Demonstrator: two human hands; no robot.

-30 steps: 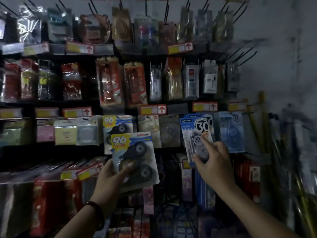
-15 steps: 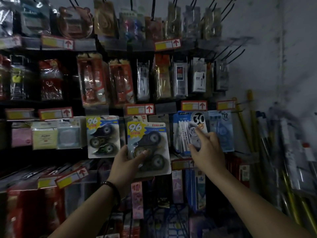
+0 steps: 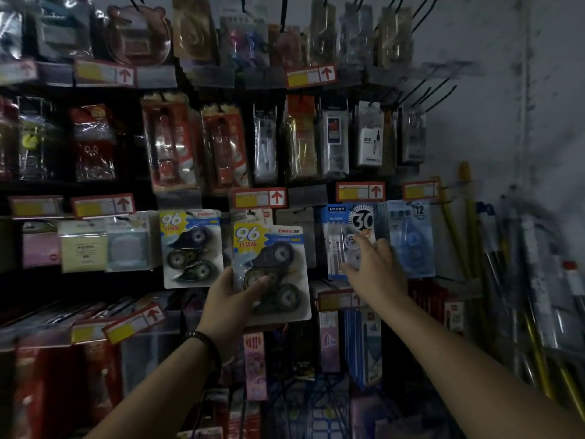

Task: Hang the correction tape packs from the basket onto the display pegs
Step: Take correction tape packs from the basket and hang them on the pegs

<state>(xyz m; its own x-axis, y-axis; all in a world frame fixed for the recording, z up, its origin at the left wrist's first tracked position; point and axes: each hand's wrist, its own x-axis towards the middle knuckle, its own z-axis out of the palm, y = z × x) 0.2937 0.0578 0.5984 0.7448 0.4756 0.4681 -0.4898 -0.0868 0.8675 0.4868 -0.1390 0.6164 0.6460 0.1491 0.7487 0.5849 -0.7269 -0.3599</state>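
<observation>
Left hand [image 3: 232,299]: grips the lower left edge of a "96" pack [image 3: 271,274], thumb across its glossy blister.
"96" pack: flat card, three dark round tapes, raised before the display.
Right hand [image 3: 375,270]: fingers spread, resting on the hanging blue "30" pack [image 3: 346,240].
Hung "96" pack [image 3: 191,248]: just left, on its peg.

A single head-worn wide-angle view looks straight ahead at a dark wall rack of black wire display pegs [image 3: 421,90], from close enough that both forearms reach the hanging goods. The rack fills the frame from the left edge to right of centre; a bare grey plaster wall [image 3: 493,128] takes the upper right. The lens bends the yellow-and-red shelf price tags [image 3: 260,198] into a curve, and the edges are blurred.
</observation>
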